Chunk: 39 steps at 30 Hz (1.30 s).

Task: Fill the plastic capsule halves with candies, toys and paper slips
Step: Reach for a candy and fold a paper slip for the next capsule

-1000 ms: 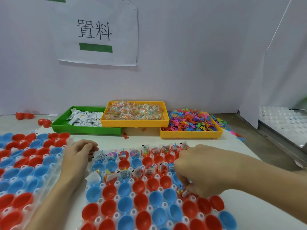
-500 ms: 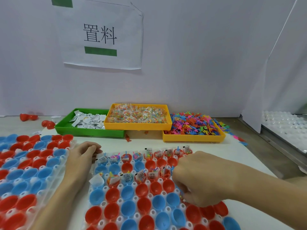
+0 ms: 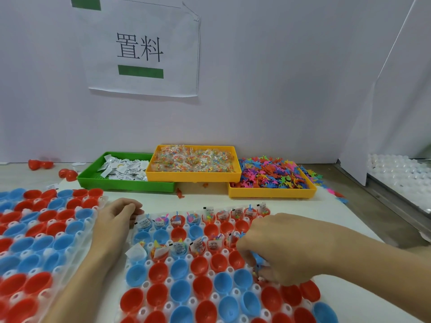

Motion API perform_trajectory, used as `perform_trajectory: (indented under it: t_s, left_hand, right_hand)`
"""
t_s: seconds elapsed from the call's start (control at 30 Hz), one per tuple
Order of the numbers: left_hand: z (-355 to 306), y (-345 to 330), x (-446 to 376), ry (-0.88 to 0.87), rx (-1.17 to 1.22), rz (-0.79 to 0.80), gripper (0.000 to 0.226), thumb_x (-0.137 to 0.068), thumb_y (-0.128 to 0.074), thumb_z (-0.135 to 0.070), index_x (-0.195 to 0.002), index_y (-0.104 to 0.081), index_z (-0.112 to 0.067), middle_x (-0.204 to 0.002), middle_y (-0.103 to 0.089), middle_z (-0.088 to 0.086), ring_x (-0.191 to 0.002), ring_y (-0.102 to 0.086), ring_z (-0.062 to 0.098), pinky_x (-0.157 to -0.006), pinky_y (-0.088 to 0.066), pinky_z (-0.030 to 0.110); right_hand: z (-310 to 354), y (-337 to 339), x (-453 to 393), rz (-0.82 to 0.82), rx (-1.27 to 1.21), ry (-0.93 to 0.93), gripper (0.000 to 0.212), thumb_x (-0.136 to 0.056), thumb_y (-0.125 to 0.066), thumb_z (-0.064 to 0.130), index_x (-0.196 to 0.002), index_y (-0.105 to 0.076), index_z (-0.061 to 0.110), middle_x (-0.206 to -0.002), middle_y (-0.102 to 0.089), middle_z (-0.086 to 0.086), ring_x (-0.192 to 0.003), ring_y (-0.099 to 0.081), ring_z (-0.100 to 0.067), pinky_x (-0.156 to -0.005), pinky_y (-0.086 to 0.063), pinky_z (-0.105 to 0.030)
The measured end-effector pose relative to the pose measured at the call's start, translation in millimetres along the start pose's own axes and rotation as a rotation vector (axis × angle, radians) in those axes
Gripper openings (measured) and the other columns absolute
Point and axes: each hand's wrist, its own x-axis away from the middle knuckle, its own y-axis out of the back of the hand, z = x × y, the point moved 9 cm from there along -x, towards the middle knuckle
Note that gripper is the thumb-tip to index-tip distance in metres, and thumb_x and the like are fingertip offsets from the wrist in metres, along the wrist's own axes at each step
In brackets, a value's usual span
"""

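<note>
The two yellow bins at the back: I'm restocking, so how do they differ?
The middle yellow bin holds clear packets of small multicoloured candies; the right yellow bin holds loose bright plastic toy figures. The middle bin sits higher and farther back, overlapping the green bin; the right one sits lower and nearer. The candies stay inside their bin, while some toys lie spilled on the table to the right. Both are shallow, rectangular and well filled.
</note>
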Motion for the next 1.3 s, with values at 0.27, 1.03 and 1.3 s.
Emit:
perform_trajectory:
  t_s: [0.27,1.03,1.3]
  left_hand:
    - [-1,0,1,0.011,-0.015,-0.007,0.026,-0.099,-0.046,-0.004,-0.086,-0.068,-0.009,-0.088,-0.069,0.014,-0.081,-0.061,0.021,-0.07,-0.047,0.028]
    - [-2,13,12,0.073,-0.18,-0.051,0.029,-0.101,-0.04,-0.006,-0.091,-0.066,-0.014,-0.074,-0.062,0.016,-0.054,-0.051,0.022,-0.041,-0.04,0.026]
    - [13,10,5,0.239,0.101,0.042,0.025,-0.1,-0.044,-0.005,-0.097,-0.068,-0.008,-0.076,-0.063,0.015,-0.064,-0.057,0.021,-0.055,-0.047,0.028]
  right_hand:
    - [2,-9,-9,0.004,0.05,0.052,0.009,-0.091,-0.065,0.029,-0.094,-0.057,0.032,-0.084,-0.045,0.016,-0.076,-0.046,-0.005,-0.058,-0.033,-0.019]
    - [-201,12,-82,-0.569,-0.366,-0.509,0.015,-0.09,-0.074,0.029,-0.094,-0.077,0.015,-0.089,-0.069,0.003,-0.077,-0.056,-0.002,-0.067,-0.043,-0.022]
    - [-209,18,-95,-0.621,-0.387,-0.535,0.013,-0.09,-0.072,0.009,-0.08,-0.08,0.012,-0.087,-0.076,-0.003,-0.069,-0.057,0.001,-0.059,-0.041,-0.018]
